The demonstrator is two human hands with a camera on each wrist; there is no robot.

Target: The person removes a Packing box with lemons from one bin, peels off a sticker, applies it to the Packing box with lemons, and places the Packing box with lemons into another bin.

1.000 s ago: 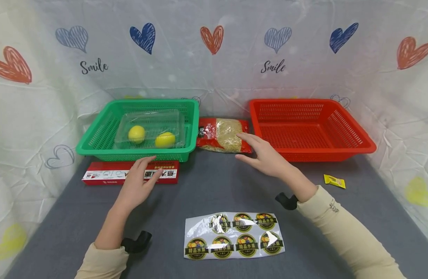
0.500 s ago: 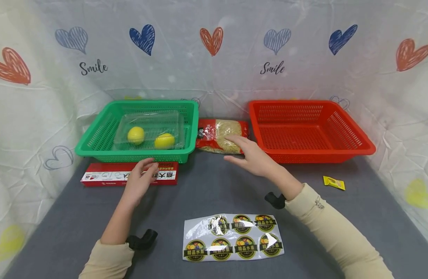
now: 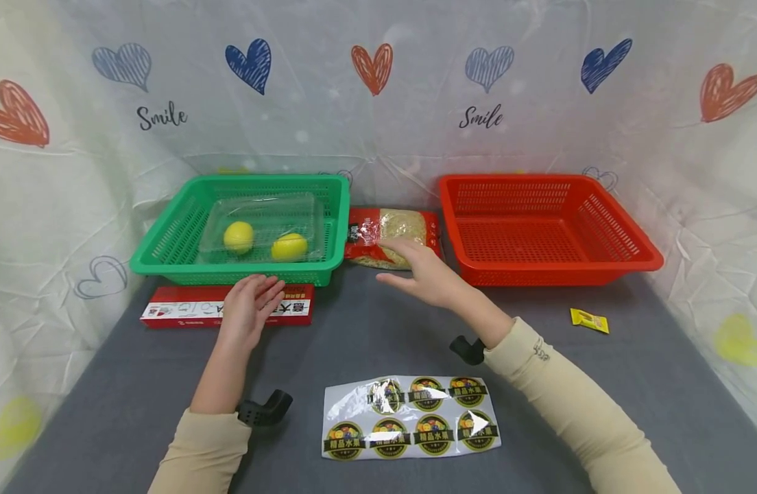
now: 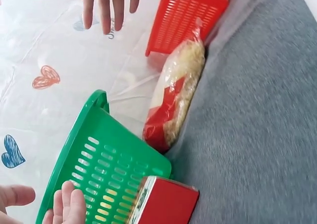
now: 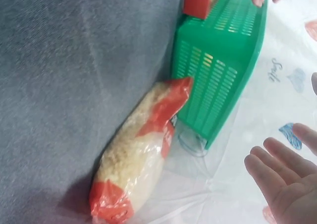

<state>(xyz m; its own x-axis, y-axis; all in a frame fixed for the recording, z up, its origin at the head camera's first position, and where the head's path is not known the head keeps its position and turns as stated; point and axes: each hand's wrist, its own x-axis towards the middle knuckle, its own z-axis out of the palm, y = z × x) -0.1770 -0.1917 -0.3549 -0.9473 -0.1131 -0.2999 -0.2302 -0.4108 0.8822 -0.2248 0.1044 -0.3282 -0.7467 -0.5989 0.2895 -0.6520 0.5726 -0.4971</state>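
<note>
My left hand (image 3: pixel 247 312) is held over the red and white box (image 3: pixel 181 307), near the front rim of the green basket (image 3: pixel 169 269). Its fingers are relaxed, with nothing in them. Inside that basket lies a clear plastic container (image 3: pixel 264 209) with two yellow lemons (image 3: pixel 238 237) showing through it. My right hand (image 3: pixel 430 276) hovers in front of the red and clear bag (image 3: pixel 409 223) of pale, noodle-like food, overlapping it in the head view. Thumb and fingers are spread apart and hold nothing. In the right wrist view the whole bag (image 5: pixel 133 152) shows beside the green basket.
A red basket (image 3: pixel 551 266) stands at the back right, nothing showing inside it. A sheet of round stickers (image 3: pixel 411 418) lies at the front middle of the grey table (image 3: pixel 354 329). A small yellow packet (image 3: pixel 590 320) sits on the right. A printed cloth (image 3: pixel 304 89) hangs behind.
My right hand has moved left, from near the red basket across the front of the bag. My left hand has shifted slightly right and turned, its fingers now pointing more to the right.
</note>
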